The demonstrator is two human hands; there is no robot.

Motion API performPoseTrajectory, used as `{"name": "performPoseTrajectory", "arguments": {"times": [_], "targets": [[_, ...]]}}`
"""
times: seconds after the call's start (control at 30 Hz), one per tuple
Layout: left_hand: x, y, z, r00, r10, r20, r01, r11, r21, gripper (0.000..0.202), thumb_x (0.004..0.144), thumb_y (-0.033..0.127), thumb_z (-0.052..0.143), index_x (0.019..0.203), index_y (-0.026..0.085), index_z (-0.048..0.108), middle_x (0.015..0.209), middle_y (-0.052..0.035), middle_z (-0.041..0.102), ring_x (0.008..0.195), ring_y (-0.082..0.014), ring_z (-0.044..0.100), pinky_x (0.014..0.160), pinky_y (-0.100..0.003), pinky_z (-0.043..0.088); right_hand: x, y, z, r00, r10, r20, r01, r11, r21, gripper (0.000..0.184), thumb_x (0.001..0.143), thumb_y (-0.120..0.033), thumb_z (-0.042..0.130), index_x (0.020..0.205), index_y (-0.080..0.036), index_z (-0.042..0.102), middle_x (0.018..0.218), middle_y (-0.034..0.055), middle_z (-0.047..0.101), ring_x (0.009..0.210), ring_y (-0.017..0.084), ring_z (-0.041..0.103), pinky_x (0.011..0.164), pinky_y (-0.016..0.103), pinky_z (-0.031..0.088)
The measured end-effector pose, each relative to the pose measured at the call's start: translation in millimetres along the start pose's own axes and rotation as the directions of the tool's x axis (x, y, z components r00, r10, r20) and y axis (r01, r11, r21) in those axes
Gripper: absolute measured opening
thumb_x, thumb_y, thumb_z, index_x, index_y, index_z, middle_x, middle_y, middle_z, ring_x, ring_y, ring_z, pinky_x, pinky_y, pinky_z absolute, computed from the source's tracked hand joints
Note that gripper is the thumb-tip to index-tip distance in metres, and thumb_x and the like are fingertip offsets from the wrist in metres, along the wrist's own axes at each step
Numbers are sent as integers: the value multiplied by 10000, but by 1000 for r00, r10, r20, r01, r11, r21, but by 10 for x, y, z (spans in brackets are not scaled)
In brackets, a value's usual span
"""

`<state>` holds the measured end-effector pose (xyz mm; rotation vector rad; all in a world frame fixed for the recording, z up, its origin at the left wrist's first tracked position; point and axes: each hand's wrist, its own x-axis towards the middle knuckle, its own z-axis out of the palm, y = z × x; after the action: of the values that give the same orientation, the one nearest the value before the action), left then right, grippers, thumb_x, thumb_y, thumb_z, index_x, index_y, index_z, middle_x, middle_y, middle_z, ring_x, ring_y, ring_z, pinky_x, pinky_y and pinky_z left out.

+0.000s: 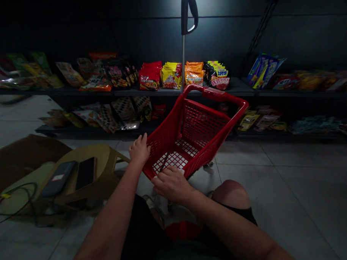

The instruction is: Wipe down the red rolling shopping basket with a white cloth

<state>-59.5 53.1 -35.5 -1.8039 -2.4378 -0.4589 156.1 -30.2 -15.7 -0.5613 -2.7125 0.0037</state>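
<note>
left grip (139, 149): fingers were half-curled against the left rim of the red plastic mesh shopping basket (201, 125); could not tell if it held firmly
right grip (172, 185): closed over the basket's near rim
basket: stood on the grey tile floor (278, 202), between both hands
nearby: tan plastic stool (89, 155) with black phone (85, 173) just left; dark metal shelf (149, 92) of colourful snack packets (171, 76) ahead
</note>
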Motion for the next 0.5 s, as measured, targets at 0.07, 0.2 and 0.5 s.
{"name": "performPoseTrajectory", "arguments": {"times": [0.07,0.2,0.5], "targets": [[-164,12,11,1000,-5,-14,6,1000,30,707,905,346,545,1545,220,273,1547,-146,404,1359,-358,422,1084,-555,355,-65,153,-39,998,-62,-11,62,998,12,299,963,-467,518,1098,-222,622,885,43,649,873,194,551,829,349,360],[-343,-6,49,1000,28,-12,-28,1000,-3,707,901,262,536,1548,222,254,1461,-126,508,1308,-284,477,1112,-461,351,-373,967,-326,1000,26,-14,-26,1000,-12,259,985,-427,497,1069,-237,652,949,43,684,913,182,573,914,349,331],[-53,100,123,999,37,-26,-38,997,-65,677,897,228,522,1534,253,294,1513,-84,466,1370,-264,414,1157,-477,301,-484,1710,-617,893,445,-73,-446,847,-290,340,1002,-412,430,905,-180,658,871,88,651,917,223,559,950,342,324]]}}
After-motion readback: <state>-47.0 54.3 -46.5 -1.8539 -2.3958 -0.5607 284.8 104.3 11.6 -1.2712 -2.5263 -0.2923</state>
